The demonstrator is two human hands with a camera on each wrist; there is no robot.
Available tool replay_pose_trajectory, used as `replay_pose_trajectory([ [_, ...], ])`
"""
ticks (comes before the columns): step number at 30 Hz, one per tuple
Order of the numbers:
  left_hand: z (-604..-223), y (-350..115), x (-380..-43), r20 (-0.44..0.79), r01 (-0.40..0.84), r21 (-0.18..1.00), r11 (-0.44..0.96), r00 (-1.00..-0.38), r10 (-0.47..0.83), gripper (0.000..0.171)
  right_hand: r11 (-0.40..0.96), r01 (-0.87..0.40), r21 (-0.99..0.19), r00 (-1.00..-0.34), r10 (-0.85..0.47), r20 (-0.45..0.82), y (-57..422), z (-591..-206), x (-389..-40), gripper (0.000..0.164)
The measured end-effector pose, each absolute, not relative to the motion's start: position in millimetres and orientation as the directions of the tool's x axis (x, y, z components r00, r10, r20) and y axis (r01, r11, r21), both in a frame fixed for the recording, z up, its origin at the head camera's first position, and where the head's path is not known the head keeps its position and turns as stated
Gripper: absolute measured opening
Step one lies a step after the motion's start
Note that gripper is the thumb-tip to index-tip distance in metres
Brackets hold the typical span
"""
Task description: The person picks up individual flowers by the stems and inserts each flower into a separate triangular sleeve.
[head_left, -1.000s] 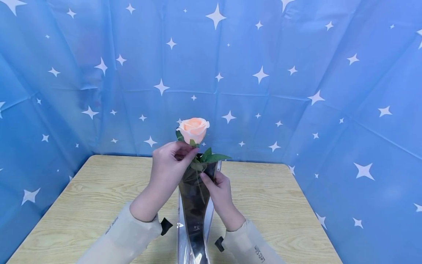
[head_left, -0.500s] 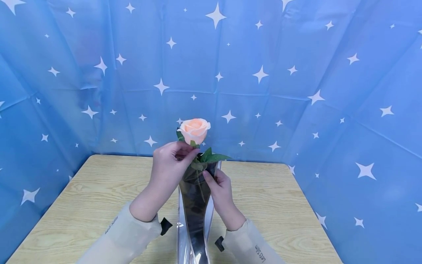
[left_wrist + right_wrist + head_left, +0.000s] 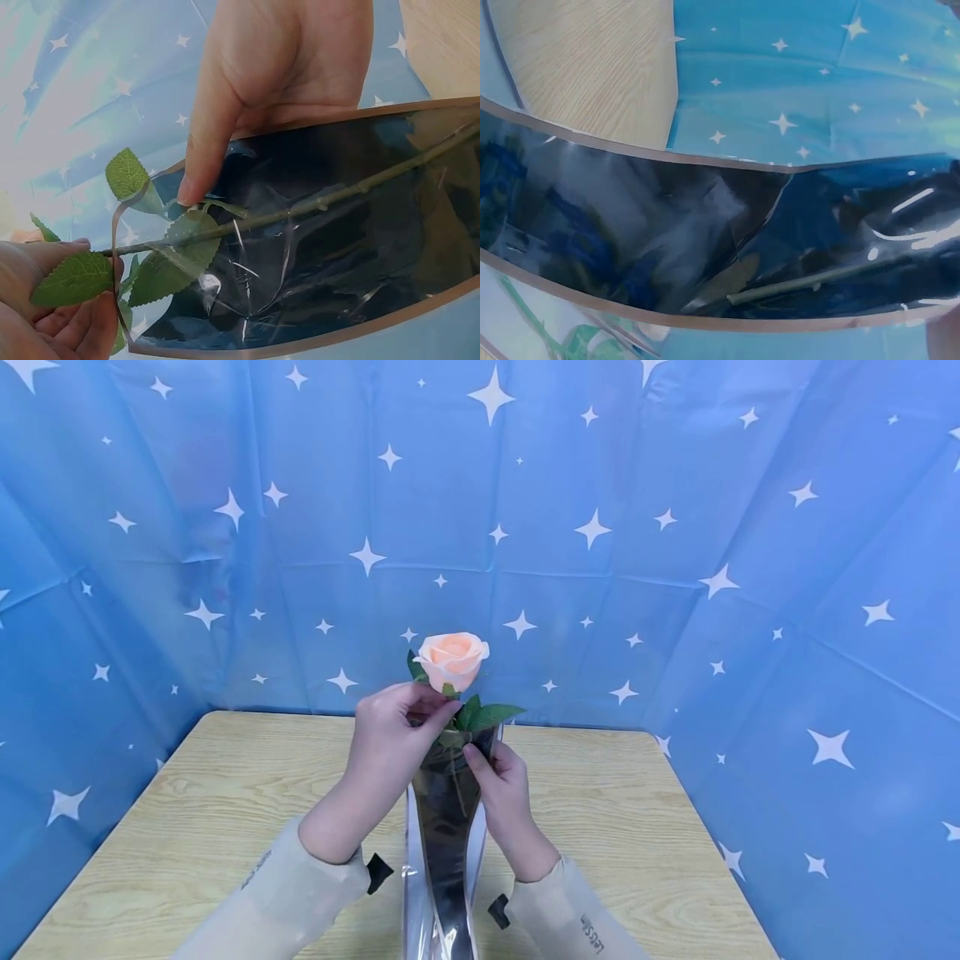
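In the head view, a peach artificial rose (image 3: 452,662) stands upright above the mouth of a black plastic flower sleeve (image 3: 446,810). My left hand (image 3: 393,727) pinches its stem just under the bloom. Its green leaves (image 3: 487,717) spread at the sleeve's mouth. My right hand (image 3: 506,793) grips the sleeve's right upper edge, thumb on the front. Through the clear film in the left wrist view, the stem (image 3: 345,189) runs lengthwise inside the sleeve. The right wrist view shows the stem's lower end (image 3: 735,298) inside too. My right fingers behind the sleeve are mostly hidden.
A light wood-grain table (image 3: 615,827) lies under both arms. Clear, white-edged plastic (image 3: 415,893) lies beneath the black sleeve, towards the near edge. A blue curtain with white stars (image 3: 570,568) hangs behind and at both sides.
My left hand and the rose have shifted slightly right and down, so the bloom sits a little lower over the sleeve. My right hand keeps its grip, with its thumb slightly higher.
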State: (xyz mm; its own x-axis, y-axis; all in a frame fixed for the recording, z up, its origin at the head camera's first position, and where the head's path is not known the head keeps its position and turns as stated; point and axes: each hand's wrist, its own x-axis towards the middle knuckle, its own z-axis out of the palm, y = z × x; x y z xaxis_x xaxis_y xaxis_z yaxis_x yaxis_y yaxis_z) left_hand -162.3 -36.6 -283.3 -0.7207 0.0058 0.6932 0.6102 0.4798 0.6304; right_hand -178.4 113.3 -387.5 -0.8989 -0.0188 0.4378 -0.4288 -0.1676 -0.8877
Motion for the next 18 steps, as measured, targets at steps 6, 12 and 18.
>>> replay_pose_trajectory([
  [6, -281.6, -36.8, -162.5, 0.697, 0.591, 0.599, 0.54, -0.717, 0.012, 0.008, -0.18, -0.432, -0.884, -0.897, -0.018, 0.442, 113.2, -387.5, -179.4, 0.021],
  [12, -275.8, -40.9, -163.7, 0.707, 0.581, 0.613, 0.536, -0.705, -0.045, 0.008, -0.181, -0.408, -0.895, -0.909, -0.012, 0.417, 113.7, -390.9, -181.0, 0.018],
  [18, -275.2, -39.7, -163.6, 0.681, 0.557, 0.619, 0.554, -0.732, -0.025, 0.006, -0.19, -0.393, -0.9, -0.915, -0.013, 0.402, 114.4, -390.8, -180.5, 0.017],
])
